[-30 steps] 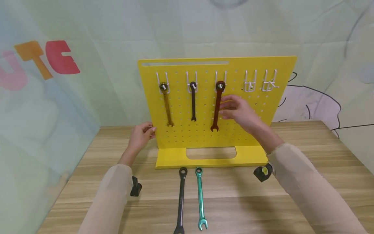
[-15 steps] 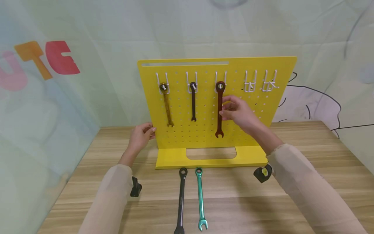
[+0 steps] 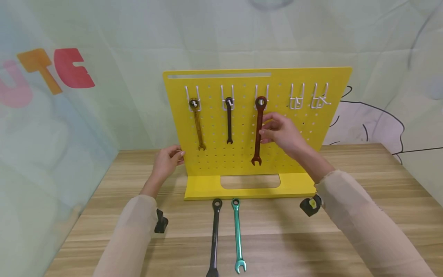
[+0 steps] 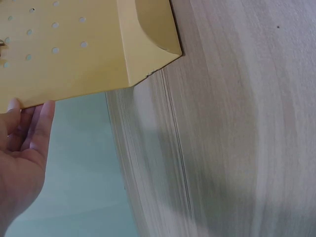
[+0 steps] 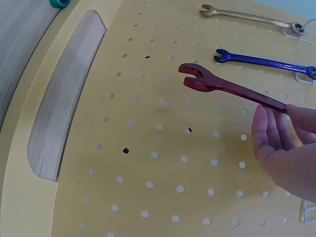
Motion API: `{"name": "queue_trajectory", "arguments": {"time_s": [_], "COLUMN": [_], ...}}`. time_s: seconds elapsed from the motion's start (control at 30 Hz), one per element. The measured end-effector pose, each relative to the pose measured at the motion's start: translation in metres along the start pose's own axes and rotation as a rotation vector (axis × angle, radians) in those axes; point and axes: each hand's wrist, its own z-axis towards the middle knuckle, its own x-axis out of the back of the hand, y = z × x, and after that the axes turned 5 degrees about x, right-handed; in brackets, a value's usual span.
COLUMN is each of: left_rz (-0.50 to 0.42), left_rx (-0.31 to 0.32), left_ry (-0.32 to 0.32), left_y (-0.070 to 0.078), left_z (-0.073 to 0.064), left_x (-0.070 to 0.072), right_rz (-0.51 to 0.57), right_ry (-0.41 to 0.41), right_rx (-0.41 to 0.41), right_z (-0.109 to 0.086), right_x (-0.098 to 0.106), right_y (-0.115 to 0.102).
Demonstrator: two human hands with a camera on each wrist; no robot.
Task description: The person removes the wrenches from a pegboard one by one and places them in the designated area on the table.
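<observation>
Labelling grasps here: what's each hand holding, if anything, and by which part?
Right hand holds the red wrench around mid-handle, between thumb and fingers. Left hand holds the yellow pegboard by its left side edge.

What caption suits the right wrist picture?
Fingers hold a red wrench before a yellow pegboard; a blue wrench hangs nearby.

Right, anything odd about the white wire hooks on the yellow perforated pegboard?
Yes, the rightmost white wire hook on the yellow perforated pegboard looks askew: its prong slants sideways, unlike that of the neighbouring hook.
</observation>
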Motion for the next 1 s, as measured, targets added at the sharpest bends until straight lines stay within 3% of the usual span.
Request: {"name": "queue_trajectory", "arguments": {"time_s": [0.73,1.0], "left_rz": [-0.003,-0.007], "left_rx": [0.014,0.027], "left_ry": [-0.008,-0.014], "left_y": [0.002,0.001], "left_z": [-0.001,0.0], "left_x": [0.001,0.001], "right_rz": [-0.032,-0.046], "right_ry": [0.038,-0.022], "right_rx": [-0.007,0.022], "right_z": [-0.001,-0.003], "right_x": [0.001,0.004], "right_y": [-0.004,-0.01]}}
